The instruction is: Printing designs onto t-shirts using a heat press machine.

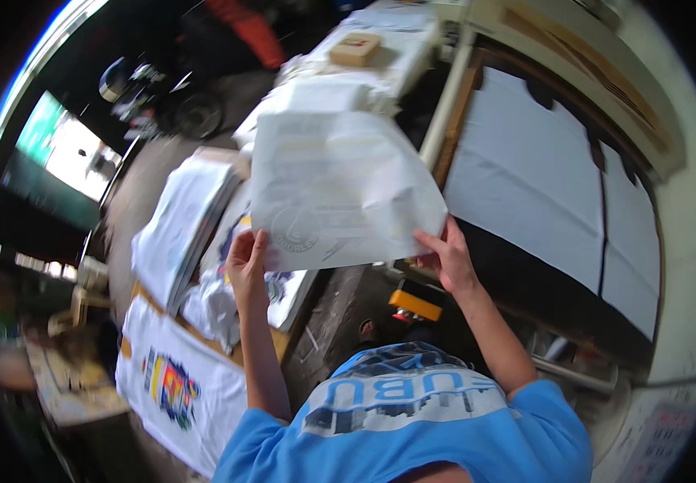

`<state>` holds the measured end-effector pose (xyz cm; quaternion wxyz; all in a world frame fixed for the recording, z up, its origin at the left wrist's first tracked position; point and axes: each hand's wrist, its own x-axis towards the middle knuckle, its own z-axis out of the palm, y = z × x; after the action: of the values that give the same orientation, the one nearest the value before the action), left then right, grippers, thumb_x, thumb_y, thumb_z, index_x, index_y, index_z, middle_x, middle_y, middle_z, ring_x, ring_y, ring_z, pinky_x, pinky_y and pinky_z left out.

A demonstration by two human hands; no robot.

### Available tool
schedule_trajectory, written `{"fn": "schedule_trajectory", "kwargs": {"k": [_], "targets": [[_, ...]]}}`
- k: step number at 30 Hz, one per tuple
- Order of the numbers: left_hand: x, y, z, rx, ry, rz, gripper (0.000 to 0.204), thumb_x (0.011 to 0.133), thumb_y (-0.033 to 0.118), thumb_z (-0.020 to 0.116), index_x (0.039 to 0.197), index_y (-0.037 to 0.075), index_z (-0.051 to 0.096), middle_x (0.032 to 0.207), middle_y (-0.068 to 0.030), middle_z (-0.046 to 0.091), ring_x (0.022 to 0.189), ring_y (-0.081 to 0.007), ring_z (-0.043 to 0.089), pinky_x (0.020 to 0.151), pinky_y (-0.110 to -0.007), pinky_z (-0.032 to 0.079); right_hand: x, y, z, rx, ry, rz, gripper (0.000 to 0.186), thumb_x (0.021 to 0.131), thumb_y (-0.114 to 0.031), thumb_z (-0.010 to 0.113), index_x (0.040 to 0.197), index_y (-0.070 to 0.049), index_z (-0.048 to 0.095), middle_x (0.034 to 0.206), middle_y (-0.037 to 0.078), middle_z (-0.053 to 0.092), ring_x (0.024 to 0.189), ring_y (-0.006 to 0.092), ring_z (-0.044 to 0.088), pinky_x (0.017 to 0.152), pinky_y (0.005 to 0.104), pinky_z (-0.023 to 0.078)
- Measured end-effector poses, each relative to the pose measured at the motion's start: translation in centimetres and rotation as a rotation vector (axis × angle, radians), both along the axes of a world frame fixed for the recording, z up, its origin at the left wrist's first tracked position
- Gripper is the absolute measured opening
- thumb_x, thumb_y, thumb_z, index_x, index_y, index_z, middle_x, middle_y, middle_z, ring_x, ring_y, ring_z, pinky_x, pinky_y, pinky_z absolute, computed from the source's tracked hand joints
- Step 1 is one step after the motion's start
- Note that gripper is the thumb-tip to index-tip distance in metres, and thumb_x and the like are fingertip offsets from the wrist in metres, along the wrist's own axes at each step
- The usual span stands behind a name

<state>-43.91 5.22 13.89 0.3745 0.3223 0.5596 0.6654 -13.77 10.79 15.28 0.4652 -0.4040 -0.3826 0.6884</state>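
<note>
Both of my hands hold up a large translucent white sheet (336,189) with a faint round emblem and lines of print showing through. My left hand (247,262) pinches its lower left corner. My right hand (445,258) grips its lower right edge. The sheet hangs in the air in front of me, above a table edge and over stacks of white printed fabric (183,225). My blue shirt with a printed front fills the bottom of the view.
A white garment with a colourful print (172,386) lies at lower left. Large white panels in a dark frame (525,177) stand on the right. A small cardboard box (356,48) sits on white stacks at the top. A yellow object (414,304) lies below the sheet.
</note>
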Motion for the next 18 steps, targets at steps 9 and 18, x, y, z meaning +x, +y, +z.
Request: {"fn": "schedule_trajectory", "kwargs": {"k": [9, 18], "targets": [[18.0, 12.5, 5.1, 0.28, 0.083, -0.412, 0.024, 0.082, 0.004, 0.05, 0.106, 0.003, 0.054, 0.082, -0.0011, 0.056, 0.068, -0.004, 0.047, 0.057, -0.016, 0.036, 15.3, 7.0, 6.0, 0.493, -0.322, -0.477, 0.023, 0.079, -0.008, 0.056, 0.102, -0.006, 0.055, 0.078, 0.001, 0.057, 0.059, 0.0074, 0.054, 0.039, 0.0209, 0.046], [34.9, 24.9, 0.8, 0.177, 0.205, -0.772, 0.03, 0.074, 0.001, 0.055, 0.104, 0.003, 0.058, 0.09, -0.0076, 0.06, 0.072, -0.0123, 0.057, 0.057, -0.025, 0.05, 30.9, 10.5, 0.7, 0.377, -0.364, -0.892, 0.02, 0.079, -0.006, 0.054, 0.098, -0.002, 0.051, 0.085, 0.006, 0.057, 0.063, 0.0133, 0.057, 0.04, 0.0238, 0.048]]}}
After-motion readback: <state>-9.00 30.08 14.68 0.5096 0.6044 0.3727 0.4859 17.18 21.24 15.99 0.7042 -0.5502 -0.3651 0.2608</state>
